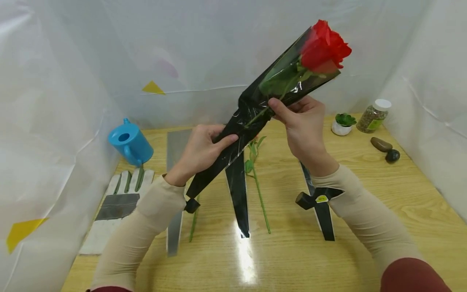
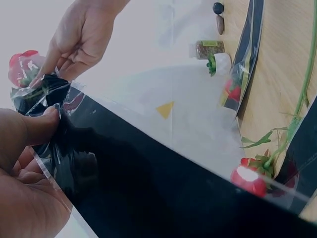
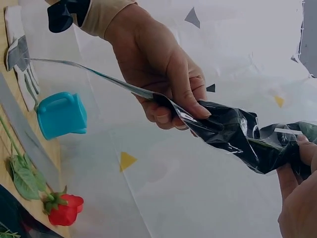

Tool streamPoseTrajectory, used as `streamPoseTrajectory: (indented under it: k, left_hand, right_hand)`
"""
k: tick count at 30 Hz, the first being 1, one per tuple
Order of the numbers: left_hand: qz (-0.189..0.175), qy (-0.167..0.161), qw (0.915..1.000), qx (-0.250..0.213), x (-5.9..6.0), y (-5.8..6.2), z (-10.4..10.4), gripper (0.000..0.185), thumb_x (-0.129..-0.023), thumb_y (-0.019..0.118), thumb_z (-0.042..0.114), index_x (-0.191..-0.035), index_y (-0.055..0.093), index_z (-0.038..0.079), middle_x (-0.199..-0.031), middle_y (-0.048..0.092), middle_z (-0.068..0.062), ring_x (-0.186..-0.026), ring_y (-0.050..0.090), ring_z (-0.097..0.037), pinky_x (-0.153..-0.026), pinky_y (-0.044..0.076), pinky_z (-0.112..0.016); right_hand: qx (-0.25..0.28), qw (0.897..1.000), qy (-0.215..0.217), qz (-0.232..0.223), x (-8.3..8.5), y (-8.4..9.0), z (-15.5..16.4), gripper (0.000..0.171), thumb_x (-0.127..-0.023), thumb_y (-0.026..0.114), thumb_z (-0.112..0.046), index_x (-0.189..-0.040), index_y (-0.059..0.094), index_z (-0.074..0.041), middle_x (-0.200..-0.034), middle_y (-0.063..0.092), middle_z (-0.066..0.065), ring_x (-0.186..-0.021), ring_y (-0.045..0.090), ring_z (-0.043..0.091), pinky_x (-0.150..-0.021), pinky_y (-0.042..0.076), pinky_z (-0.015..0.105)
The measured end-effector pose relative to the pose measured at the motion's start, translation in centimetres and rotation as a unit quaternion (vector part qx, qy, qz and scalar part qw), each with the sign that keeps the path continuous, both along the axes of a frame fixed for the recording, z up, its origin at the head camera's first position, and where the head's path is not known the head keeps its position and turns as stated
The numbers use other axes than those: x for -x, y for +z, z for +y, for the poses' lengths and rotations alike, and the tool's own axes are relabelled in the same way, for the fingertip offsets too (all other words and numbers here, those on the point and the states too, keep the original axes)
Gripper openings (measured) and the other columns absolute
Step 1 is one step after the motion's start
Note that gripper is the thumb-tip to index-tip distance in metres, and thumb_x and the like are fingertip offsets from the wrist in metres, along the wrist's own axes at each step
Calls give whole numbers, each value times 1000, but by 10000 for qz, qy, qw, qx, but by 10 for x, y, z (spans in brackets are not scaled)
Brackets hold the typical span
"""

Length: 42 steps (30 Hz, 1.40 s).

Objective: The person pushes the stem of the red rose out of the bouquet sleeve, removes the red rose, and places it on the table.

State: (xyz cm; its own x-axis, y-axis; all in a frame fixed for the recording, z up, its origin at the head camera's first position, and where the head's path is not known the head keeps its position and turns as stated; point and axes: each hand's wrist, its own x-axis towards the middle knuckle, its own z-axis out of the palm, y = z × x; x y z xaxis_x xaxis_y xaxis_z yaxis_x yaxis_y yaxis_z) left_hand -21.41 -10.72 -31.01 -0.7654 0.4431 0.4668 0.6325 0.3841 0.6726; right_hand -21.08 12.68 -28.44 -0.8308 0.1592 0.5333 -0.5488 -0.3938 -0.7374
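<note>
I hold a red rose (image 1: 324, 46) wrapped in a black and clear plastic sleeve (image 1: 251, 109), tilted up to the right above the wooden table (image 1: 365, 251). My left hand (image 1: 219, 140) grips the sleeve's lower part, with the thumb on top. My right hand (image 1: 282, 109) pinches the sleeve higher up, by the leaves. In the left wrist view the left hand's thumb (image 2: 34, 126) presses the sleeve (image 2: 148, 183), and the right hand (image 2: 74, 39) holds it near the bloom (image 2: 22, 62). The right wrist view shows the left hand (image 3: 163, 74) curled round the crinkled sleeve (image 3: 233, 131).
On the table lie a second black sleeve (image 1: 238, 190), a loose rose stem (image 1: 260, 190), another sleeve (image 1: 322, 211) under my right forearm and a grey strip (image 1: 175, 162). At the left are a blue watering can (image 1: 130, 142) and a work glove (image 1: 116, 202). A small potted plant (image 1: 343, 123), jar (image 1: 373, 115) and stones (image 1: 386, 149) sit far right.
</note>
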Motion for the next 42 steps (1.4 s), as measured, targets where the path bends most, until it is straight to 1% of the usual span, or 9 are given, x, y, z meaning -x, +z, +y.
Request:
streamPoseTrajectory:
  k: [6, 12, 20, 23, 25, 27, 32, 35, 42]
  left_hand:
    - [-129, 41, 9999, -67, -1, 1, 3, 15, -95, 69, 22, -103, 78, 12, -84, 71, 5, -56, 52, -12, -62, 41, -30]
    - [-233, -171, 9988, -384, -1, 2, 8, 18, -96, 68, 24, -104, 77, 9, -77, 71, 4, -56, 61, -10, -56, 48, -30]
    - [-128, -136, 9988, -457, -2, 0, 9, 16, -96, 68, 24, -100, 78, 11, -75, 69, 8, -49, 53, -11, -51, 40, -30]
    - [114, -206, 9987, -442, -2, -1, 9, 23, -96, 68, 26, -80, 71, 10, -60, 52, 9, -45, 40, -13, -51, 33, -29]
    - [226, -298, 9982, -479, -1, -2, 8, 22, -95, 69, 26, -80, 71, 10, -64, 54, 10, -49, 44, -11, -54, 36, -27]
    - [355, -313, 9981, -383, -1, -2, 5, 29, -95, 70, 25, -71, 63, 10, -59, 39, 8, -49, 34, -12, -55, 31, -27]
    - [384, -365, 9984, -192, -1, -4, -1, 23, -93, 72, 26, -76, 67, 12, -55, 31, 5, -46, 28, -13, -52, 26, -29]
    - [405, -383, 9983, -168, -1, -4, -3, 17, -93, 72, 27, -81, 71, 14, -53, 35, 7, -44, 28, -14, -50, 26, -30]
    - [147, -362, 9989, -253, -2, -11, -10, 49, -93, 72, 26, -62, 36, 15, -59, 16, 2, -50, 17, -19, -53, 21, -35]
  right_hand:
    - [-213, 9997, -16, -142, 2, -4, -4, 19, -81, 78, 8, -98, 71, 11, -86, 72, 17, -80, 70, 25, -79, 56, 37]
    - [-588, 9971, 101, -470, 2, -12, -10, 18, -81, 79, 3, -96, 72, 9, -85, 72, 16, -81, 71, 25, -80, 56, 38]
    - [-630, 9965, 201, -506, 2, -15, -11, 21, -82, 78, 4, -101, 72, 9, -90, 72, 16, -81, 72, 24, -79, 56, 37]
    - [-594, 9963, 233, -583, 2, -11, -8, 22, -82, 78, 4, -103, 71, 8, -92, 72, 17, -82, 71, 24, -79, 56, 37]
    - [-531, 9965, 266, -583, 2, -7, -4, 24, -82, 78, 4, -104, 70, 9, -93, 72, 17, -83, 71, 24, -78, 56, 37]
    - [-464, 9973, 290, -499, 3, -4, -2, 24, -82, 77, 5, -104, 70, 10, -93, 72, 18, -83, 71, 24, -77, 57, 36]
    - [-372, 9980, 247, -454, 2, 2, 3, 22, -81, 77, 7, -102, 70, 10, -92, 72, 18, -79, 71, 23, -74, 57, 35]
    - [-210, 9983, 272, -467, 2, 5, 7, 22, -81, 77, 7, -102, 70, 11, -91, 71, 18, -77, 70, 24, -73, 57, 35]
    - [226, 9978, 424, -457, 3, 10, 13, 25, -79, 77, 11, -102, 69, 14, -89, 69, 21, -74, 69, 27, -69, 58, 36]
